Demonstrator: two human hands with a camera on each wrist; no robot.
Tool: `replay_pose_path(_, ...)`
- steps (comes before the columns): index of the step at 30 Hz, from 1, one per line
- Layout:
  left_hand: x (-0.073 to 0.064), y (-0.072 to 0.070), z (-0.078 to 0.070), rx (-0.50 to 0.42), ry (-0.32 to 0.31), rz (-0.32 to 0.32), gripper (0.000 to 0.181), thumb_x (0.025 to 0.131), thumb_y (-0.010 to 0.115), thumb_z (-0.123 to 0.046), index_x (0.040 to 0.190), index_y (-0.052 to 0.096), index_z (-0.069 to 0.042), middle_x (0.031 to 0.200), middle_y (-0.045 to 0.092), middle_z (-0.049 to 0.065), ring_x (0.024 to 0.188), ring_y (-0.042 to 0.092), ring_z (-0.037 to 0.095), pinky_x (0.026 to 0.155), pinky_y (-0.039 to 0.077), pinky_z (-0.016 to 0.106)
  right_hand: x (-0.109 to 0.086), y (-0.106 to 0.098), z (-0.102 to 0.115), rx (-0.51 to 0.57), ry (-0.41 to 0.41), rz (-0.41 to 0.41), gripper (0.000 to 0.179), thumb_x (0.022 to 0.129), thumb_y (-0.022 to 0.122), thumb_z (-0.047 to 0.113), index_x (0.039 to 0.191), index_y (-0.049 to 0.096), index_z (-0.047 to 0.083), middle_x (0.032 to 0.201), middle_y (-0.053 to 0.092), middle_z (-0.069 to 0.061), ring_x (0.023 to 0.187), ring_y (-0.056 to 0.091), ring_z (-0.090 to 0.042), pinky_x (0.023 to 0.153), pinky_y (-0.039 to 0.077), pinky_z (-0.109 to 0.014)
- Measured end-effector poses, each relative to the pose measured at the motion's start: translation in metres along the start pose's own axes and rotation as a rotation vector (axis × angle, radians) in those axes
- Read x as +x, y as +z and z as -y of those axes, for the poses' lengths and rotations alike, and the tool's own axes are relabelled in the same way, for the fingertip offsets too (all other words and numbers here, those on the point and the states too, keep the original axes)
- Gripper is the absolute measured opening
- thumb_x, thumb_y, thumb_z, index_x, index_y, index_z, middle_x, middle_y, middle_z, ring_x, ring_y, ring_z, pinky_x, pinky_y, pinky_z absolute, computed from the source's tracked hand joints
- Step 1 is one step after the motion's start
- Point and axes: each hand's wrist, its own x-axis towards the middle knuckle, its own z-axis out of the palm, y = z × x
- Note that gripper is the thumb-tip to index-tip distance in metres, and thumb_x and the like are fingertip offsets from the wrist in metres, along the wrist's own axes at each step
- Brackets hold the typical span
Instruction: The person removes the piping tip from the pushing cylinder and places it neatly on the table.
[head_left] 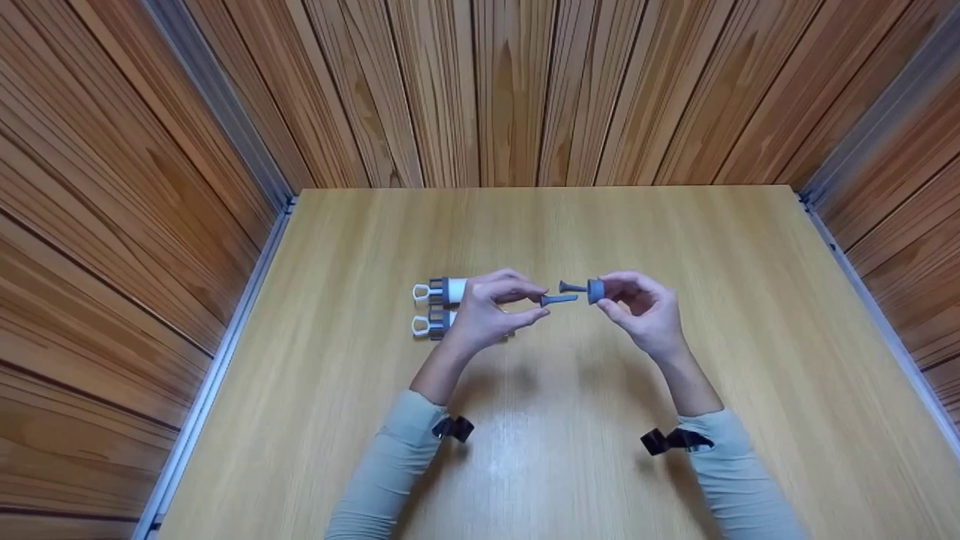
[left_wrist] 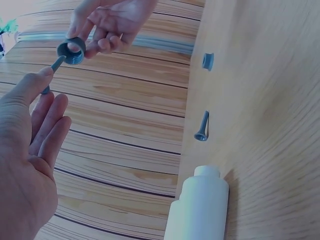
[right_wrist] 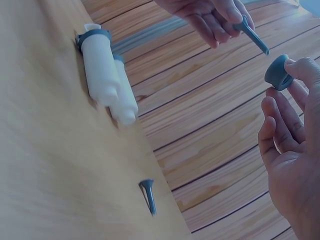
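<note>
My left hand [head_left: 491, 307] pinches a slim blue-grey nozzle [right_wrist: 255, 37] with a flared base between thumb and fingertips. Facing it, my right hand [head_left: 649, 311] holds a blue-grey ring-shaped cap [right_wrist: 276, 74] by its rim. The nozzle's narrow tip points toward the cap's opening in the left wrist view; whether they touch I cannot tell. A second flared nozzle [left_wrist: 202, 127] lies on the table, and a second ring cap [left_wrist: 208, 61] sits beyond it.
Two white syringe-like barrels [right_wrist: 100, 67] with dark collars lie side by side on the wooden table [head_left: 352, 450], partly behind my left hand. Their white loop handles [head_left: 421, 293] point left. Wood-panelled walls [head_left: 510, 90] enclose the table at the back and sides.
</note>
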Motion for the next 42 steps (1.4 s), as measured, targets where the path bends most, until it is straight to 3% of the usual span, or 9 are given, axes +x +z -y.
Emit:
replay_pose_path(8,0.007,0.009,0.0,0.009,-0.039,0.024,0.025,0.094,0.09,-0.006,0.118,0.085,0.0,0.113,0.081,0.017,0.109,0.082,0.031,0.105,0.067,0.034,-0.008,-0.021,0.0,-0.02,0.002,-0.026,0.032,0.089,0.068,-0.029,0.121,0.065,-0.026,0.108,0.082,0.008,0.097,0.076,-0.004,0.086,0.063,-0.016)
replay_pose_path(16,0.015,0.02,-0.003,-0.018,-0.074,0.023,0.025,0.096,0.089,-0.007,0.12,0.084,0.0,0.115,0.08,0.016,0.11,0.081,0.028,0.105,0.066,0.029,-0.014,-0.038,-0.002,-0.062,0.037,-0.074,0.032,0.089,0.068,-0.029,0.121,0.064,-0.028,0.107,0.083,0.008,0.095,0.076,-0.004,0.084,0.062,-0.015)
replay_pose_path(26,0.032,0.036,-0.006,-0.045,-0.044,0.038,0.027,0.095,0.089,-0.004,0.121,0.083,0.003,0.116,0.08,0.019,0.108,0.081,0.03,0.104,0.066,0.029,-0.02,-0.066,0.001,-0.059,0.063,-0.133,0.032,0.091,0.068,-0.028,0.123,0.065,-0.027,0.108,0.083,0.005,0.097,0.076,-0.006,0.087,0.063,-0.015)
replay_pose_path(32,0.034,0.045,0.005,-0.061,-0.12,0.033,0.027,0.096,0.088,-0.006,0.123,0.084,-0.001,0.118,0.081,0.016,0.106,0.08,0.017,0.104,0.068,0.035,-0.024,-0.08,-0.001,-0.111,0.081,-0.137,0.033,0.089,0.067,-0.03,0.122,0.064,-0.028,0.105,0.082,0.007,0.094,0.074,-0.005,0.083,0.061,-0.014)
replay_pose_path(37,0.035,0.053,0.016,-0.061,-0.168,0.027,0.027,0.096,0.088,-0.007,0.122,0.084,-0.001,0.118,0.082,0.016,0.106,0.08,0.016,0.104,0.068,0.039,-0.028,-0.087,-0.007,-0.173,0.101,-0.125,0.033,0.089,0.069,-0.03,0.122,0.065,-0.027,0.105,0.081,0.01,0.092,0.073,-0.003,0.082,0.061,-0.013)
replay_pose_path(42,0.032,0.062,0.024,-0.015,-0.265,0.024,0.026,0.096,0.089,-0.009,0.121,0.085,-0.004,0.117,0.084,0.013,0.104,0.079,0.012,0.105,0.068,0.047,-0.035,-0.091,-0.012,-0.259,0.169,-0.124,0.031,0.09,0.072,-0.027,0.121,0.069,-0.024,0.1,0.079,0.011,0.088,0.07,-0.001,0.079,0.058,-0.011)
